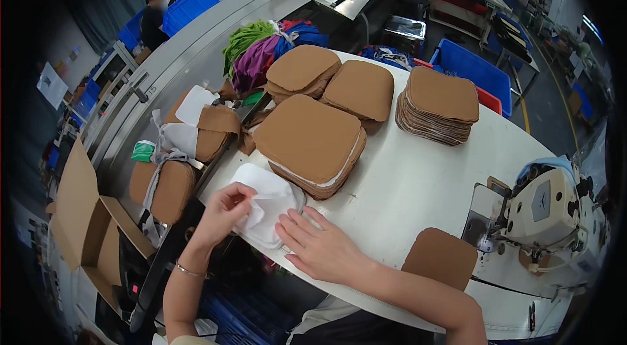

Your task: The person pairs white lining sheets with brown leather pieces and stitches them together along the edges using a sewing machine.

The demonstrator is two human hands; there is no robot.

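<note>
A small stack of white fabric pieces (264,198) lies at the near left edge of the white table (418,182). My left hand (222,211) pinches the top white piece and lifts its edge. My right hand (320,244) lies flat beside it, fingertips pressing on the white stack. Just behind the white pieces sits a thick stack of brown square pieces (310,142). A single brown piece (441,257) lies on the table to the right of my right forearm.
Three more brown stacks (437,103) (359,90) (302,69) stand at the table's far side. A sewing machine (548,214) is at the right. Tied brown bundles (173,182) and coloured fabric (261,48) lie left and behind. An open cardboard box (81,214) sits at left. A person (153,18) stands far left.
</note>
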